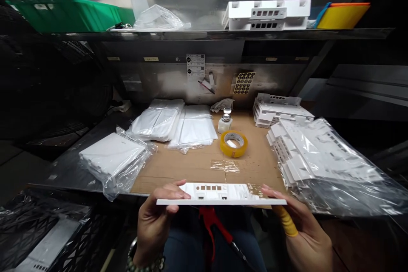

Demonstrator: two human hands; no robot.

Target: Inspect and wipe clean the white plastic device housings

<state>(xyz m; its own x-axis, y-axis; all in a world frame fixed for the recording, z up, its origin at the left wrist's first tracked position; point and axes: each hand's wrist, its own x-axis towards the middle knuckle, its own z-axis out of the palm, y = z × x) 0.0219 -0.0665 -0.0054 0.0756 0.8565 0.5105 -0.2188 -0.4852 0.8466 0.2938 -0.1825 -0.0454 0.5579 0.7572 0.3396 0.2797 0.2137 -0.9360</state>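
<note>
I hold a flat white plastic panel point(219, 194) with a row of small square cut-outs, level, near the front edge of the cardboard-covered bench point(197, 163). My left hand point(156, 221) grips its left end, thumb on top. At the right end my right hand point(302, 231) holds it, with a yellow finger cot on one finger. A red-handled tool point(213, 225) lies in my lap below the panel.
A yellow tape roll point(233, 143) and a small pump bottle point(225, 120) stand mid-bench. Bagged white panels lie at left point(113, 157), back point(178, 123) and right point(318, 157). Stacked white parts point(277, 110) sit behind. A shelf above carries a white tray point(267, 15) and green bin point(70, 15).
</note>
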